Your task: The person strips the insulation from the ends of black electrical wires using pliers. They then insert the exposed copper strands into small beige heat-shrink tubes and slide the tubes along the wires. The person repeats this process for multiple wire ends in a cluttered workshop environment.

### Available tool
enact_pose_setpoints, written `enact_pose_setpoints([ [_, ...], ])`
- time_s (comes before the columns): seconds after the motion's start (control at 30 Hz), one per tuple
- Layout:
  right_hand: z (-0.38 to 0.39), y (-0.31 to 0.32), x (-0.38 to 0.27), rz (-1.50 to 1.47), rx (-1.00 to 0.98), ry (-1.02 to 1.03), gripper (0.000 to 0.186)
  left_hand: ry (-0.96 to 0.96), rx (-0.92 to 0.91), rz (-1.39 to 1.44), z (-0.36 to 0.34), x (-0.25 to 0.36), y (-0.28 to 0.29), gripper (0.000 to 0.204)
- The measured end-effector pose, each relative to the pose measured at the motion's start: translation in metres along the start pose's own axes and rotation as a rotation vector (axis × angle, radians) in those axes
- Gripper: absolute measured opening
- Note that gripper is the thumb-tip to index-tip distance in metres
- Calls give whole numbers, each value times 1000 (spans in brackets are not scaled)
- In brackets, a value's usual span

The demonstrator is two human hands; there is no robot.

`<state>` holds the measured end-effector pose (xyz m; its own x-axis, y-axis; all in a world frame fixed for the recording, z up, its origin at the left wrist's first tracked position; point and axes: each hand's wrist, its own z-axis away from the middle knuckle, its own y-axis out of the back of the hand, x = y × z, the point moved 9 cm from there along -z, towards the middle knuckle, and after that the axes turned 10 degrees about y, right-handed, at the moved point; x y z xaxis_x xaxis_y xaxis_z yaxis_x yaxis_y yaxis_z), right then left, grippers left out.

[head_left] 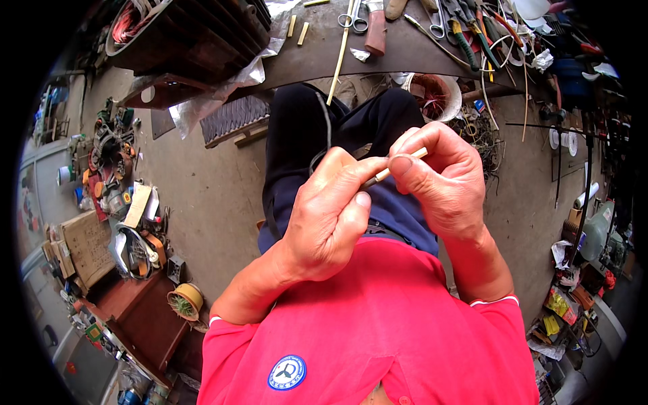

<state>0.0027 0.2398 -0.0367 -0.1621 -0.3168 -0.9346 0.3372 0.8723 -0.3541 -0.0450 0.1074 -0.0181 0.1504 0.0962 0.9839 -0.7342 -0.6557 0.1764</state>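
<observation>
Both hands meet in front of my lap. My left hand (pixel 327 216) is closed round a thin dark cable (pixel 328 125), whose length trails up past my knee. Between the thumb and fingers of my right hand (pixel 442 179) is a short pale yellow tube (pixel 383 176). The cable's dark end meets the tube's near end by my left fingertips; whether it goes inside I cannot tell. On the bench lie similar short pale pieces (pixel 303 34), and a long pale yellow strip (pixel 339 64) hangs over the bench edge.
A ribbed motor housing (pixel 192 50) with red wires stands at the bench's left. Scissors (pixel 353 20), a red-brown handled tool (pixel 375 30) and several pliers (pixel 462 37) lie farther right. Beneath is a white bucket (pixel 453 94). Clutter and a plant pot (pixel 185 301) line the left floor.
</observation>
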Motion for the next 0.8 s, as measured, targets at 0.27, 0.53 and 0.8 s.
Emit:
enact_pose_setpoints([
  [0.27,-1,9,1,8,-18,-100,14,106,16,102,2,-11,5,39],
  [0.53,-6,5,-14,45,-163,-44,16,328,30,553,6,-33,3,14],
  [0.8,-7,8,-22,469,-251,-147,10,18,82,112,4,-13,6,15],
])
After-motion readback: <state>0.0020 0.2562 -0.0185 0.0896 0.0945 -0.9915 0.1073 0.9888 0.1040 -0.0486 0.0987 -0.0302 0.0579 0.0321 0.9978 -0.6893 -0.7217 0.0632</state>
